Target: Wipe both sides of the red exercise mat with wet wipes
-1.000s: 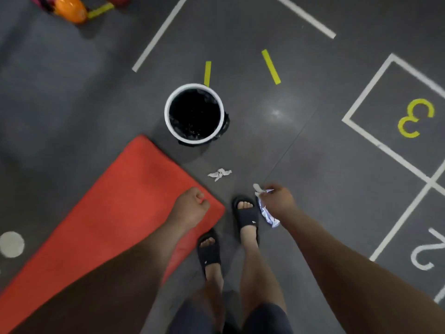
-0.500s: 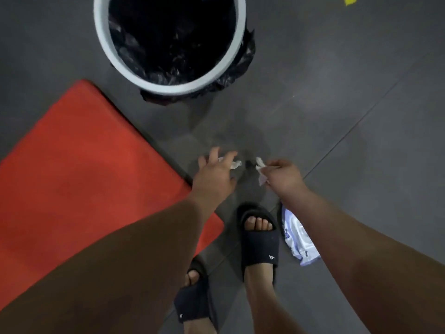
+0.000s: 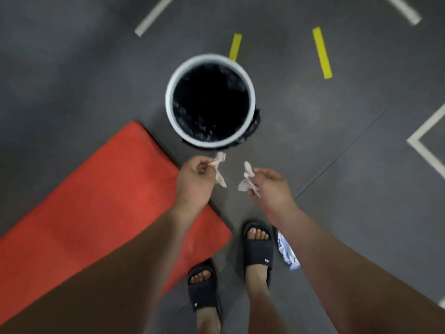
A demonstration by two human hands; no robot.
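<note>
The red exercise mat (image 3: 101,201) lies flat on the dark floor at the left, its near corner by my feet. My left hand (image 3: 193,182) pinches a crumpled used wipe (image 3: 219,168) above the mat's right edge. Just right of it, my right hand (image 3: 271,189) pinches a second crumpled wipe (image 3: 246,180). Both hands hover in front of a white bin (image 3: 168,112) lined with a black bag. The wet-wipe packet (image 3: 287,253) lies on the floor beside my right foot, partly hidden by my right forearm.
My feet in black slides (image 3: 257,249) stand at the mat's corner. White line markings (image 3: 154,16) and yellow tape strips (image 3: 322,53) cross the grey floor beyond the bin. Another white outline (image 3: 420,145) sits at the right.
My left hand picked the crumpled wipe up off the floor. Both hands rose with their wipes and now hover near the bin; the view pulled back up.
</note>
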